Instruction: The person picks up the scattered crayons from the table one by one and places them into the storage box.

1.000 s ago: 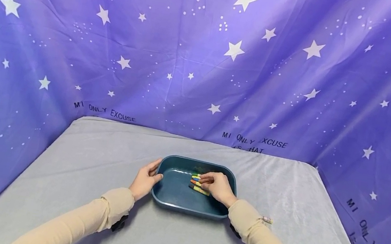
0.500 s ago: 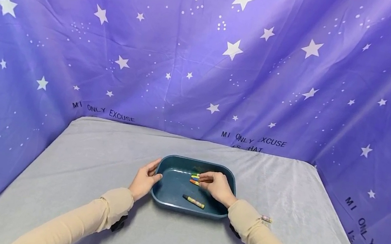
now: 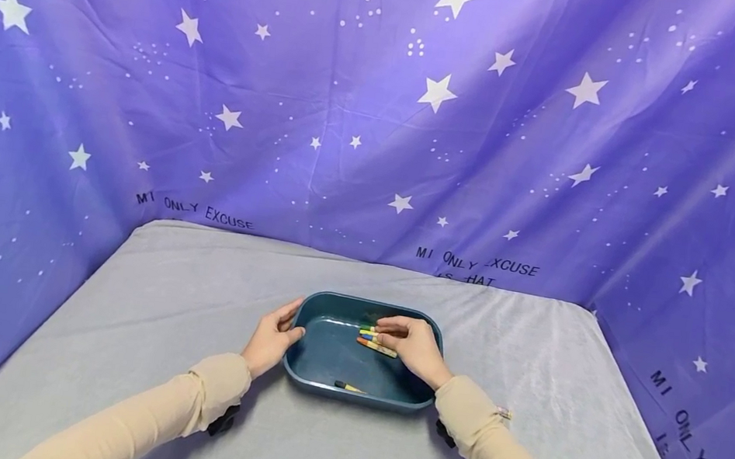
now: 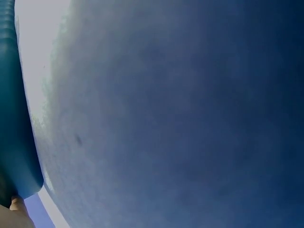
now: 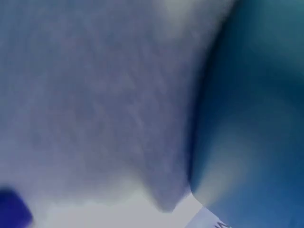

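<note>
"So, what are the hands up to?"

"Well, the left hand (image 3: 271,337) grips the tray (image 3: 321,356) at its left end, thumb over the rim, fingers along the outer wall."

"And the right?"

"The right hand (image 3: 419,353) reaches into the tray's right half, fingers bent, at a small bunch of crayons (image 3: 367,334). I can't tell whether it pinches any or only touches them."

"Which colours?"

"Green, yellow and blue ends poke out past the fingertips, side by side. An orange crayon (image 3: 377,348) lies just on the near side of those, tip to the left."

"Any others in the tray?"

"One, a black crayon (image 3: 345,386), well apart from the rest, down by the near wall. The rim hides part of it."

"And outside?"

"Another crayon (image 3: 507,414) lies on the grey cloth (image 3: 590,449), right of the tray, partly hidden by the right sleeve (image 3: 474,421). The left sleeve (image 3: 219,381) is the same beige."

"Do the wrist views help?"

"Hardly. Both catch the tray's outside and cloth; the right one is blurred."

"What's round the cloth?"

"Purple curtain (image 3: 329,99) on three sides, with white stars (image 3: 438,93) and, lower down, black lettering (image 3: 477,262)."
</note>
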Demonstrator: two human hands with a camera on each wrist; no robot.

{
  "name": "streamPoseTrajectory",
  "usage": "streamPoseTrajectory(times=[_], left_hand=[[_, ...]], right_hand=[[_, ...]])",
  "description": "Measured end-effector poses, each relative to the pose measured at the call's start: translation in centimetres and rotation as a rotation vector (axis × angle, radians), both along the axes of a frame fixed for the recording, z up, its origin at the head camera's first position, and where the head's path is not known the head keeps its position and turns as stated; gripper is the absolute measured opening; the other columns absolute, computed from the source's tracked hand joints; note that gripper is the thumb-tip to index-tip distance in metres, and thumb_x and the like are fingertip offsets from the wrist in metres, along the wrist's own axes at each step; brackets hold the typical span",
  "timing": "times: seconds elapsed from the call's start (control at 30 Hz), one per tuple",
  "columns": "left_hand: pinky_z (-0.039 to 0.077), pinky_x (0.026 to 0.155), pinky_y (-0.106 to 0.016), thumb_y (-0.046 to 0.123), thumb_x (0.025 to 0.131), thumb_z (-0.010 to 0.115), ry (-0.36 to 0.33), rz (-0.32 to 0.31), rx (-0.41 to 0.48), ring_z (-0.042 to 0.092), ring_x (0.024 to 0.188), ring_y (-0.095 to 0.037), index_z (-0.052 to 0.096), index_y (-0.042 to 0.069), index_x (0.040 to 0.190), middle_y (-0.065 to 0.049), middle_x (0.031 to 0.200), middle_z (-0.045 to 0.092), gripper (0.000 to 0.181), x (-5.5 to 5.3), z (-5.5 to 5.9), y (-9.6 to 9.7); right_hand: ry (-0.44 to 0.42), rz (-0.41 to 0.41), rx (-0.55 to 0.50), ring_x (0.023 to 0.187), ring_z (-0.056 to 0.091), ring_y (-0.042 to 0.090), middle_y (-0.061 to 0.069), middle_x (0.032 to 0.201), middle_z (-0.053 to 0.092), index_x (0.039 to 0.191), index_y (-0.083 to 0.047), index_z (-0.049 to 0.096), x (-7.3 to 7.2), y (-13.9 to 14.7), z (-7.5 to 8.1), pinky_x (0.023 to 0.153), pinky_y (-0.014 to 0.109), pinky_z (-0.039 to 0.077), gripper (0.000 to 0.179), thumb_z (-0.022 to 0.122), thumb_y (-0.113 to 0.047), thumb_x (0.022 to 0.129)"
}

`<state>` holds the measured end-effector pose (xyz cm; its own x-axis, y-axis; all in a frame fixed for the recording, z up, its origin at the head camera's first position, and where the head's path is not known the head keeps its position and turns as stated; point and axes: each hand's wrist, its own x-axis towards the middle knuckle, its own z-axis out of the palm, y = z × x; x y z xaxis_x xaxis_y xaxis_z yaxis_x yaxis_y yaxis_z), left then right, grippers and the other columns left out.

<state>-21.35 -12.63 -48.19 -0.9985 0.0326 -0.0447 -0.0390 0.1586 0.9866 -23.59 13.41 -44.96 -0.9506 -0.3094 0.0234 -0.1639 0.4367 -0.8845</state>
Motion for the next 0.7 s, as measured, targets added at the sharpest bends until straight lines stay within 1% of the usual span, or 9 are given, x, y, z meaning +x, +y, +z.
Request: streamPoseTrajectory(times=[0.13,0.27,0.4,0.5,0.6,0.7], left_hand=[[0.040,0.101,-0.040,-0.004,0.087,0.054,0.000,0.007,-0.001,0.040,0.129,-0.028,0.034,0.005,0.142,-0.018,0.141,0.039,0.059,0.1,0.0,0.0],[0.041,0.100,-0.040,-0.004,0.086,0.054,-0.005,0.026,-0.001,0.042,0.128,-0.029,0.035,0.005,0.141,-0.019,0.140,0.041,0.059,0.2,0.2,-0.1],[0.041,0.100,-0.040,-0.004,0.086,0.054,-0.005,0.028,-0.003,0.041,0.128,-0.028,0.035,0.005,0.141,-0.018,0.140,0.041,0.059,0.2,0.3,-0.2],[0.040,0.101,-0.040,-0.004,0.087,0.053,0.002,0.004,-0.010,0.040,0.129,-0.029,0.033,0.004,0.141,-0.020,0.141,0.040,0.059,0.0,0.2,-0.1],[0.040,0.101,-0.040,-0.004,0.087,0.053,0.001,0.000,-0.008,0.039,0.129,-0.030,0.033,0.004,0.142,-0.020,0.141,0.039,0.058,0.0,0.0,0.0],[0.040,0.101,-0.041,-0.004,0.087,0.053,-0.004,0.010,-0.006,0.039,0.129,-0.029,0.034,0.005,0.141,-0.020,0.141,0.040,0.058,0.0,0.0,0.1]], right_hand=[[-0.015,0.018,-0.041,0.091,0.066,0.023,0.016,0.104,0.067,0.109,0.004,0.065,0.3,0.8,0.9,0.075,0.030,0.056,0.028,0.066,-0.006,0.082],[-0.011,0.022,-0.044,0.092,0.065,0.022,0.017,0.107,0.066,0.111,0.003,0.064,0.7,2.3,1.6,0.078,0.032,0.056,0.030,0.066,-0.009,0.083],[0.010,-0.007,-0.023,0.092,0.066,0.018,0.017,0.107,0.067,0.111,0.002,0.064,1.2,4.5,2.2,0.077,0.026,0.055,0.030,0.065,-0.010,0.084],[0.026,-0.016,-0.019,0.093,0.066,0.018,0.017,0.107,0.066,0.112,0.004,0.063,1.5,6.5,2.4,0.079,0.023,0.054,0.030,0.065,-0.008,0.084],[0.031,-0.011,-0.025,0.094,0.066,0.017,0.018,0.108,0.066,0.112,0.005,0.062,1.7,8.3,2.4,0.080,0.020,0.053,0.032,0.065,-0.008,0.084],[0.032,-0.003,-0.024,0.093,0.066,0.013,0.020,0.107,0.066,0.112,0.006,0.062,1.9,9.9,2.0,0.079,0.019,0.053,0.034,0.066,-0.010,0.083]])
